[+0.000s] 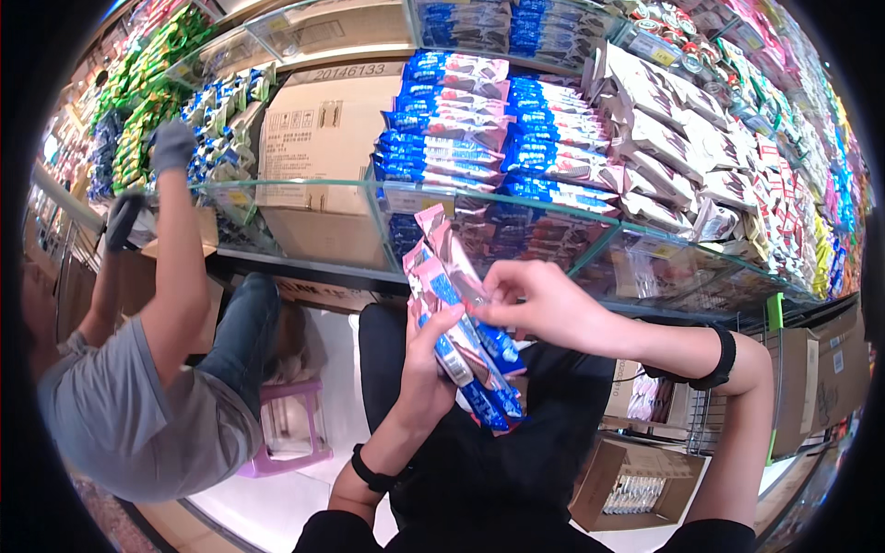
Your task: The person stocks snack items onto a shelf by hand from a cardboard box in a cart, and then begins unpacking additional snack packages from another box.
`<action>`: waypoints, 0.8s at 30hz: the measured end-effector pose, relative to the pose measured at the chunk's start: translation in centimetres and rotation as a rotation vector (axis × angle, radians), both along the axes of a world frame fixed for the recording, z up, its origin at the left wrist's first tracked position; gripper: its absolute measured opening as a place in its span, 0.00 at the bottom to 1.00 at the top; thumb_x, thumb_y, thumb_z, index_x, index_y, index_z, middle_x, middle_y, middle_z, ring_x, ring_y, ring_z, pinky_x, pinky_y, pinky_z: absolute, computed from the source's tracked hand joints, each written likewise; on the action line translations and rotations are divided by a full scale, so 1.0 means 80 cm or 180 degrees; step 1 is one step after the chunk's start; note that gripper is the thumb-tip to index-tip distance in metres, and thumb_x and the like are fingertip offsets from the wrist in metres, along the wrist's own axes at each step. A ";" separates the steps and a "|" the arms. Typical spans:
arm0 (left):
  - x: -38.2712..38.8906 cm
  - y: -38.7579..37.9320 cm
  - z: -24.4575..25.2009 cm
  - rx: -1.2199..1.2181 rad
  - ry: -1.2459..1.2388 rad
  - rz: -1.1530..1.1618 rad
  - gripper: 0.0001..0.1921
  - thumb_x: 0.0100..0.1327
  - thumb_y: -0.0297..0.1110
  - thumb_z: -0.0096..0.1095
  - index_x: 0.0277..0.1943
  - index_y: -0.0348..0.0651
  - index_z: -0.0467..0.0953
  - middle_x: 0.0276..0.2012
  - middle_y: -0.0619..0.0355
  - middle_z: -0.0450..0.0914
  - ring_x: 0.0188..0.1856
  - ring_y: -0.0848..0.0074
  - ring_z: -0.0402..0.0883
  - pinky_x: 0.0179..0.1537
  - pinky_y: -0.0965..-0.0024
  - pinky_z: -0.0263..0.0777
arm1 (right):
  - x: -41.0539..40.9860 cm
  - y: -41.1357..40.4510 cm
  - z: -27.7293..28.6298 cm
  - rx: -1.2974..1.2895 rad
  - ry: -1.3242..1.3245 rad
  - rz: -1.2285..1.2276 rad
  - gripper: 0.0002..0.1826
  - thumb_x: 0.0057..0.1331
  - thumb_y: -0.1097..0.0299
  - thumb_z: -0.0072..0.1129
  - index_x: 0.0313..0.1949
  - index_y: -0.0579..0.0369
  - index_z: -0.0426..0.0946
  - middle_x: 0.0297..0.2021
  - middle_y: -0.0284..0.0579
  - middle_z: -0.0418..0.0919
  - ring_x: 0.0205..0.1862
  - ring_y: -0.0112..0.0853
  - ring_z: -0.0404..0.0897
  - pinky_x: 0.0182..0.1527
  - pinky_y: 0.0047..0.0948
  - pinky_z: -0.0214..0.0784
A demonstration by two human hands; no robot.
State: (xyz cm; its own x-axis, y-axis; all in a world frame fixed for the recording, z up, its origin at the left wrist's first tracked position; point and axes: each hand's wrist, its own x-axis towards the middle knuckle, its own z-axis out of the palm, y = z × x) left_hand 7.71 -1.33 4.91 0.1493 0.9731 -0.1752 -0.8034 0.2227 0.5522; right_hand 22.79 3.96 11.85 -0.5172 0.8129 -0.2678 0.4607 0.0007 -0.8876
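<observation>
My left hand [430, 366] grips a bundle of blue and pink wrapped wafer packs [453, 356] over my lap, its thumb across their fronts. The fingers of my right hand [529, 297] pinch one pink-ended wafer pack [453, 256] at the bundle's upper right side. Just beyond the bundle, a glass-fronted shelf bin holds stacks of similar blue and pink packs [446, 131], with a second stack [553, 145] beside them. How many packs my left hand holds is hard to tell, since they overlap.
A large cardboard box [325, 131] fills the bin to the left. White snack packs [657, 131] are piled to the right. A gloved co-worker [152, 408] sits close on my left by a pink stool [294, 422]. An opened carton [636, 484] and wire cart [702, 415] stand at my right.
</observation>
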 end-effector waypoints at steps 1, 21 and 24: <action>0.002 0.002 0.001 0.0045 0.0036 0.0050 0.18 0.61 0.28 0.50 0.54 0.40 0.60 0.43 0.53 0.73 0.42 0.73 0.79 0.44 0.70 0.75 | 0.003 0.001 -0.001 -0.0006 -0.0028 -0.0028 0.10 0.61 0.66 0.58 0.35 0.61 0.72 0.25 0.33 0.73 0.27 0.17 0.72 0.25 0.18 0.68; -0.010 -0.007 0.012 0.0099 -0.0137 -0.0019 0.28 0.60 0.35 0.50 0.61 0.30 0.58 0.37 0.51 0.76 0.38 0.73 0.78 0.41 0.71 0.75 | 0.042 0.011 0.034 -0.0436 0.1886 -0.0679 0.12 0.64 0.67 0.56 0.42 0.59 0.68 0.32 0.41 0.77 0.30 0.25 0.77 0.32 0.23 0.70; -0.012 -0.009 0.010 -0.0082 -0.0253 -0.0082 0.28 0.60 0.39 0.51 0.60 0.30 0.60 0.37 0.52 0.76 0.38 0.72 0.78 0.40 0.70 0.75 | 0.040 0.011 0.037 -0.0380 0.1860 -0.0580 0.10 0.65 0.68 0.54 0.42 0.60 0.68 0.32 0.44 0.78 0.30 0.28 0.79 0.33 0.23 0.72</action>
